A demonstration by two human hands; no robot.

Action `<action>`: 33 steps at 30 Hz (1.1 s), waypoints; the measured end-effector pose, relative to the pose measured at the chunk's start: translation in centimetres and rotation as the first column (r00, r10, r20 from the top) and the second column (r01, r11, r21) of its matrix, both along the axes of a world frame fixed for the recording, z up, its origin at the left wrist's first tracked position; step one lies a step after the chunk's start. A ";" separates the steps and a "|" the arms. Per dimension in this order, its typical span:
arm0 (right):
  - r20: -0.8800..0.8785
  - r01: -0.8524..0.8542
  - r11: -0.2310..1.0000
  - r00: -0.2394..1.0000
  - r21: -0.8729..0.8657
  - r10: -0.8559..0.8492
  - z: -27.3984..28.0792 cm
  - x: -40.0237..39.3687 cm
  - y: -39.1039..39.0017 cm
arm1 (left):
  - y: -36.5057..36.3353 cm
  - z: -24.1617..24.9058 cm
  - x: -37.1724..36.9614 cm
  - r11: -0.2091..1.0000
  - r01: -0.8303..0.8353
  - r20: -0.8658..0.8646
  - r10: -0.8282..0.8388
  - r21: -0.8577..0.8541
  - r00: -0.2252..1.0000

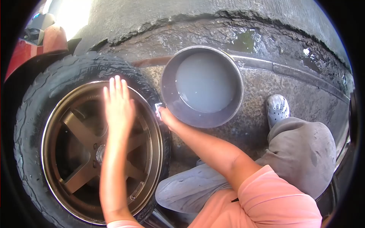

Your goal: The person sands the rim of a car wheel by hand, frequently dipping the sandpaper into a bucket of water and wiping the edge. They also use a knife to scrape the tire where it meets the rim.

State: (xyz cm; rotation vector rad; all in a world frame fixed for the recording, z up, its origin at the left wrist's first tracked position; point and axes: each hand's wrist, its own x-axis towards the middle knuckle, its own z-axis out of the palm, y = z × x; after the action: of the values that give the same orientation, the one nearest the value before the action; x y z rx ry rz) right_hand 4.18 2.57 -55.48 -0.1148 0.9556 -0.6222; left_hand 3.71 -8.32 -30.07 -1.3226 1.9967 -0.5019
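My left hand (118, 104) lies flat with its fingers stretched out, over the upper edge of the bronze wheel rim (81, 146), fingertips reaching the black tire's (32, 125) sidewall. Beside the tire's right edge, my right hand (166, 116) is closed on a small white object (158, 108) whose kind I cannot tell. Just right of that hand stands a round grey bucket (201, 117) with cloudy water (205, 81) in it. The tire and rim look wet, and my left forearm hides part of the spokes.
Wet, stained concrete (254, 87) lies around the bucket, with a raised curb strip (281, 70) and a puddle (245, 41) beyond it. At upper left is red vehicle bodywork (26, 55). My bent leg and a speckled clog (277, 108) are at right.
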 end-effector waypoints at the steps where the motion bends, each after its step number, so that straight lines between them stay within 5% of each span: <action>1: 0.026 -0.005 1.000 1.000 0.002 0.005 0.5 -0.7 0.2 | -1.0 0.4 0.5 0.999 0.034 0.142 -0.036 0.016 0.989; 5: 0.075 -0.030 0.999 0.997 0.023 0.028 3.4 -5.1 0.7 | -0.3 -1.6 1.7 0.978 0.078 0.444 -0.159 0.194 0.882; 9: 0.056 0.046 0.995 0.997 0.090 -0.051 5.0 -7.0 -0.1 | 3.8 -5.7 0.9 0.928 -0.003 0.522 -0.206 0.372 0.828; 11: 0.021 0.142 0.989 0.990 -0.051 -0.142 3.9 -6.5 1.3 | 5.9 -7.2 1.8 0.814 -0.056 0.383 -0.210 0.578 0.900; 14: 0.152 0.320 0.941 0.930 0.108 -0.333 3.8 -5.9 3.4 | 7.5 -4.7 -0.2 0.889 -0.089 0.107 0.045 0.450 0.993; 17: 0.246 -0.153 0.979 0.962 0.138 0.116 5.8 -6.6 3.3 | 5.4 2.0 -9.6 0.861 -0.360 -0.283 0.468 0.359 0.837; 18: 0.198 -0.019 0.999 0.980 -0.027 0.024 4.8 -4.0 5.2 | 5.4 2.7 -11.5 0.899 -0.303 -0.402 0.416 0.316 0.816; 20: 0.484 0.338 0.926 0.790 0.168 -0.376 7.4 -4.4 7.5 | 5.2 1.9 -15.2 0.940 -0.180 -0.590 0.323 0.289 0.740; 21: 0.461 0.160 0.961 0.852 0.224 -0.249 9.1 -5.2 5.6 | 4.8 0.3 -16.9 0.938 -0.159 -0.642 0.329 0.309 0.693; 23: 0.477 -0.208 0.917 0.879 0.340 0.022 12.7 -7.2 1.4 | 4.0 -3.3 -19.1 0.858 -0.214 -0.551 0.472 0.467 0.688; 26: 0.376 -0.049 0.906 0.918 0.421 -0.126 15.0 -7.8 -1.2 | 3.9 -9.8 -19.4 0.730 -0.293 -0.391 0.608 0.618 0.691; 30: 0.418 0.029 0.844 0.859 0.535 -0.295 12.9 -7.8 -2.5 | 3.2 -10.4 -17.7 0.562 -0.383 -0.163 0.692 0.733 0.703; 33: 0.341 0.126 0.751 0.834 0.648 -0.434 12.7 -5.4 -3.7 | 1.3 -2.3 -16.7 0.786 -0.255 -0.376 0.518 0.562 0.768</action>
State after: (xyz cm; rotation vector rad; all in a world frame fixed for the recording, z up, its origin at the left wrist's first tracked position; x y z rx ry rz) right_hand -1.21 -1.12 -42.76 0.7578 0.6469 -0.5629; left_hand -13.01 -7.05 -32.40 -1.5929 1.9539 0.5994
